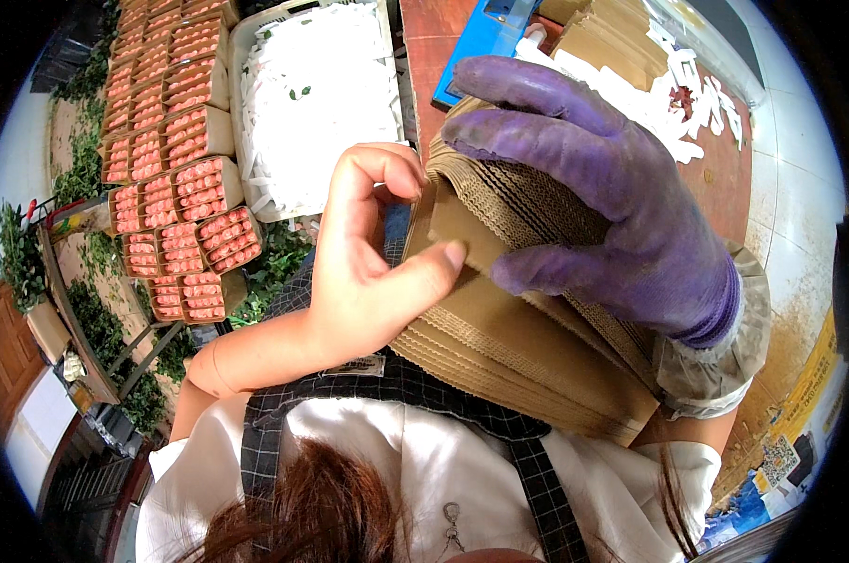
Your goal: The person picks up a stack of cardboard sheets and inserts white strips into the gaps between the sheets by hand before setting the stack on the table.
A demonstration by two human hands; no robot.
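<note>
A thick stack of brown corrugated cardboard sheets [518,357] rests against my chest, tilted toward me. My right hand [603,197], in a purple glove, grips the stack from above, fingers curled over its top edge and thumb pressing its face. My bare left hand [368,253] pinches the near sheets at the stack's left edge, thumb on the front sheet and fingers hooked behind. Both hands hold the same stack.
Rows of cardboard-wrapped pink rose bundles [176,159] lie at the left. A white crate [246,56] of white paper strips stands beside them. A red-brown table [725,178] behind the stack carries a blue object [481,42], more cardboard and white scraps. Green leaves litter the floor.
</note>
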